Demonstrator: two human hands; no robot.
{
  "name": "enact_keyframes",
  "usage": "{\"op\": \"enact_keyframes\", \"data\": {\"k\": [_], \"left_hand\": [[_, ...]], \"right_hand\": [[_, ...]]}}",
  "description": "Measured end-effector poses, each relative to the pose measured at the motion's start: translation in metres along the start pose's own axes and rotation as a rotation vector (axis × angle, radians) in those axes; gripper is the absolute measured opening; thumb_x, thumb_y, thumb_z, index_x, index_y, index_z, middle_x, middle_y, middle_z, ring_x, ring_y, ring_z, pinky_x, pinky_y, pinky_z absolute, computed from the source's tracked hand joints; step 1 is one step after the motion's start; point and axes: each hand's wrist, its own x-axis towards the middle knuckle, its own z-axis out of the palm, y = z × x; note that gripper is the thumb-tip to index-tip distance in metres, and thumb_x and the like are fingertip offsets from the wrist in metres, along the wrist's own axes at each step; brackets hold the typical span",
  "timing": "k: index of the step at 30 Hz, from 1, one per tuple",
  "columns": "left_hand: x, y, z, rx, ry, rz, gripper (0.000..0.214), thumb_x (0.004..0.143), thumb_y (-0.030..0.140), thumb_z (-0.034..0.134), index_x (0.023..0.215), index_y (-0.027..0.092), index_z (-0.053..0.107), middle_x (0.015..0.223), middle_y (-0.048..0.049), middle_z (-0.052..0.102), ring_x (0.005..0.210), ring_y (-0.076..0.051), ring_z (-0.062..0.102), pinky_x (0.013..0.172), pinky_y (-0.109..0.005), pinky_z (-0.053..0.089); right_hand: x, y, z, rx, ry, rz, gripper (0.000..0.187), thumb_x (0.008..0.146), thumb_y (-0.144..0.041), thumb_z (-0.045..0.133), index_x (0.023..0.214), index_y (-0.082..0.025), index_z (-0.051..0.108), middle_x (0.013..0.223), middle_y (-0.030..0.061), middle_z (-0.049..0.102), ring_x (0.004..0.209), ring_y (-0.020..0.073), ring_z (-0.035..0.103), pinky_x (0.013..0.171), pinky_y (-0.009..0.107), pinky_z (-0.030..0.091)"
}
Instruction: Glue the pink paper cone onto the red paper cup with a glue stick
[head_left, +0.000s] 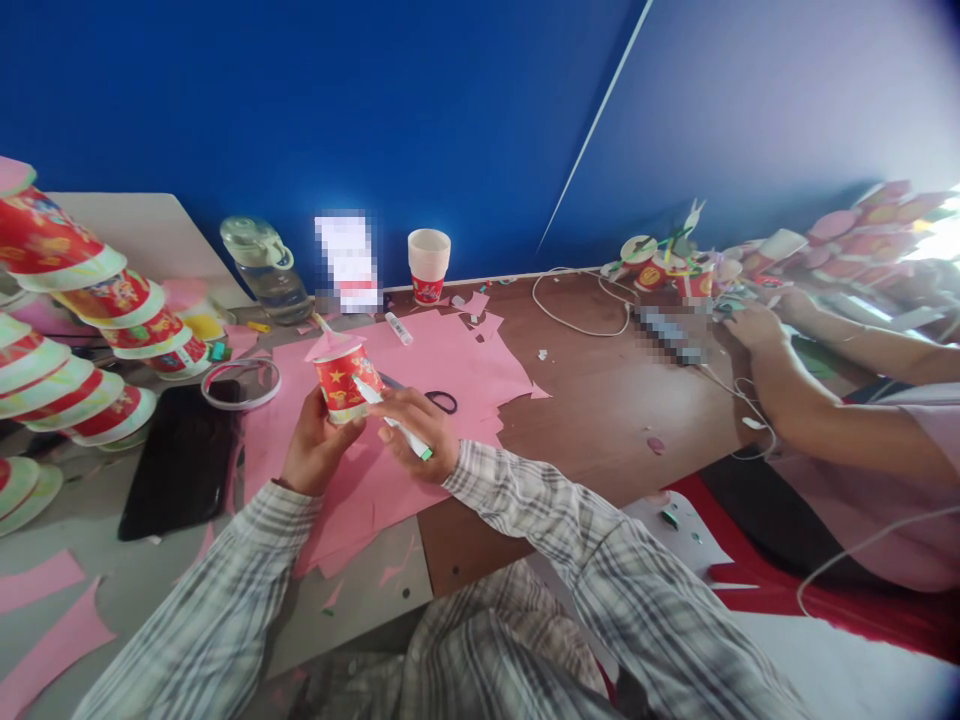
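Note:
My left hand (316, 448) is wrapped round a red paper cup (341, 378) with gold stars, holding it above the pink paper (472, 360). A pink paper piece (330, 341) sits on the cup's upper end. Between the fingers of my right hand (421, 432) is a white marker (405, 432) with a green end. Its tip is at the cup's right side; whether it touches cannot be made out. Black scissors (442, 402) lie on the pink paper just beyond my right hand, partly hidden. A glue stick (399, 328) lies farther back.
Stacks of red cups (97, 270) lean at the left beside a black phone (184, 455) and a roll of tape (241, 384). A water bottle (264, 270) and white-topped cups (429, 262) stand by the blue wall. At right, another person's arms (814, 385) reach over the table.

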Motion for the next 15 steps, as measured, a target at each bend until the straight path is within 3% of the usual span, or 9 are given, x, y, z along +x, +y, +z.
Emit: {"op": "enact_keyframes", "data": {"k": [6,15], "left_hand": [[0.000,-0.004,-0.002,0.032,-0.002,0.017,0.058,0.060,0.035,0.063,0.110,0.014,0.043,0.109,-0.0120,0.052,0.099,-0.024,0.049,0.087,-0.042,0.036],[0.001,0.007,0.003,0.034,0.013,0.006,0.055,0.058,0.036,0.065,0.105,0.014,0.047,0.104,-0.0116,0.054,0.095,-0.025,0.051,0.084,-0.044,0.039]], "right_hand": [[0.000,-0.001,0.000,0.006,0.000,0.007,0.029,0.085,-0.017,0.047,0.113,-0.019,0.053,0.099,0.0076,0.067,0.097,0.0194,0.059,0.094,0.036,0.055],[0.000,-0.001,0.001,-0.003,-0.009,0.008,0.029,0.084,-0.017,0.047,0.112,-0.019,0.054,0.099,0.0084,0.066,0.098,0.0192,0.060,0.093,0.035,0.055]]}}
